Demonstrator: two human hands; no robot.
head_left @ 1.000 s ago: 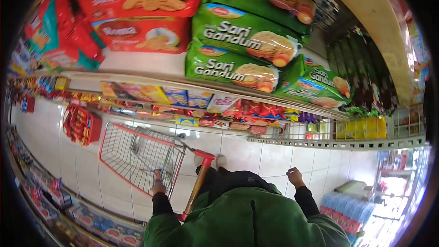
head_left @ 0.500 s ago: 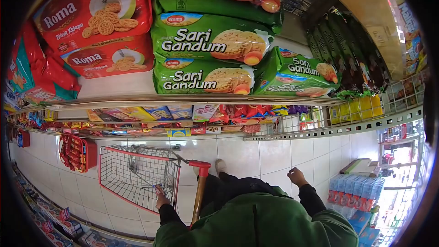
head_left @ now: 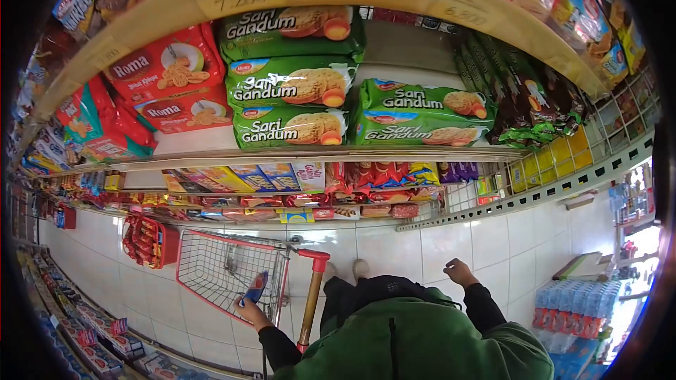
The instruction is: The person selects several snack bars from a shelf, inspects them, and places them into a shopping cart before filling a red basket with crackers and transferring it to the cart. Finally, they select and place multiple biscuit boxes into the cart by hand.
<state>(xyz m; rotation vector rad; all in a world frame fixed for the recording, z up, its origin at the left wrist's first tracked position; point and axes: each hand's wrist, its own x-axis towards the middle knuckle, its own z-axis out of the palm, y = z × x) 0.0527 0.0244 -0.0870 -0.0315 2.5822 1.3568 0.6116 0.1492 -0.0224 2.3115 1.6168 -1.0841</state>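
My left hand [head_left: 248, 305] holds a small blue and red packet [head_left: 255, 287] over the rear edge of a red wire shopping trolley [head_left: 224, 267]. The trolley's red handle [head_left: 314, 255] stands just right of that hand. My right hand [head_left: 458, 271] hangs loosely curled at my side with nothing in it, apart from the shelves. Green Sari Gandum biscuit packs [head_left: 290, 107] are stacked on the shelf straight ahead, with red Roma biscuit packs [head_left: 169, 79] to their left. My green jacket [head_left: 415, 338] fills the bottom of the view.
Shelves of snacks run along the aisle, with a lower shelf of small packets [head_left: 296, 183]. A red hanging rack [head_left: 149, 241] juts out left of the trolley. Bottled water packs [head_left: 572, 309] sit on the white tiled floor at right.
The view has tilted up to show the shelf above. My left hand has lifted the blue and red packet higher at the trolley's rear edge. The right hand has stayed at my side.
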